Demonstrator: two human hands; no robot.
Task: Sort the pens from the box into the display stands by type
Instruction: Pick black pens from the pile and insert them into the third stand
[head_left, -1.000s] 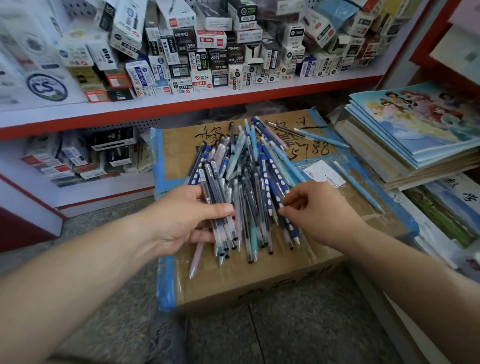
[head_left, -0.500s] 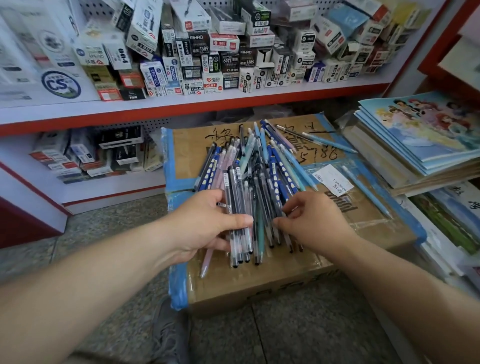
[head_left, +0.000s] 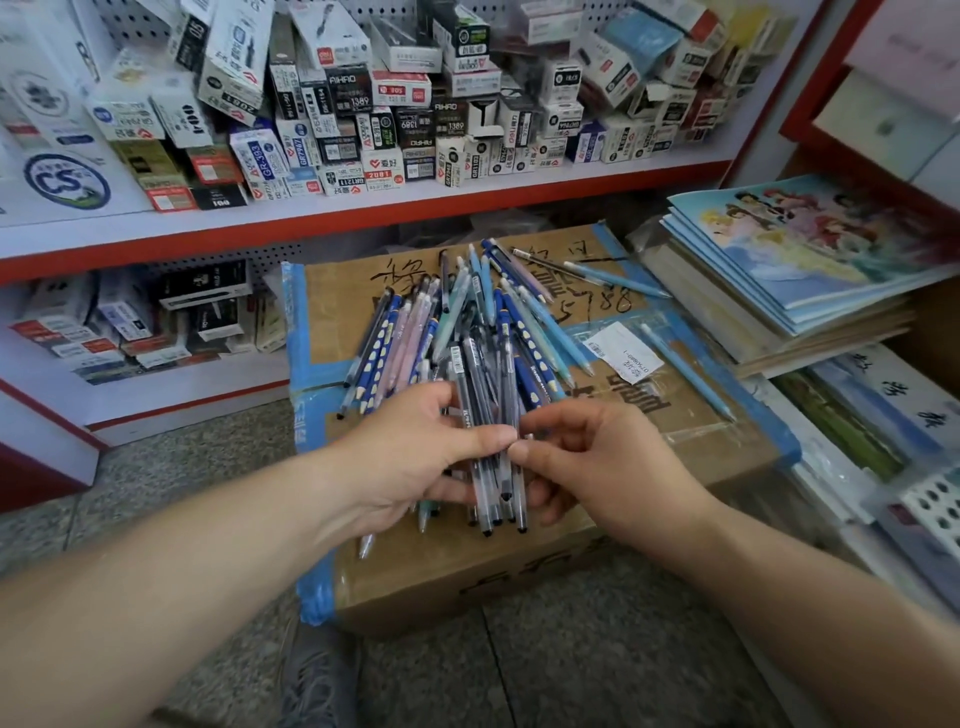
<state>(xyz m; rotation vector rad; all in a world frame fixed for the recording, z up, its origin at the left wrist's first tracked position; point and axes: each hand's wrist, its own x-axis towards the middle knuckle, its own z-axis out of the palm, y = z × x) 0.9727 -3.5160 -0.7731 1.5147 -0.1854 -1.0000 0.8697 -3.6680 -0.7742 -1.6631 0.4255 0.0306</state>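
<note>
Though shut, box (head_left: 519, 587) beneath loose pens (head_left: 470, 364)

Right grip (head_left: 597, 462) now onto pen bundle (head_left: 491, 389)

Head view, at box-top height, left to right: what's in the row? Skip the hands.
boxed stock on the lower shelf → pens → white label → lone light-blue pen → notebook stack
</note>
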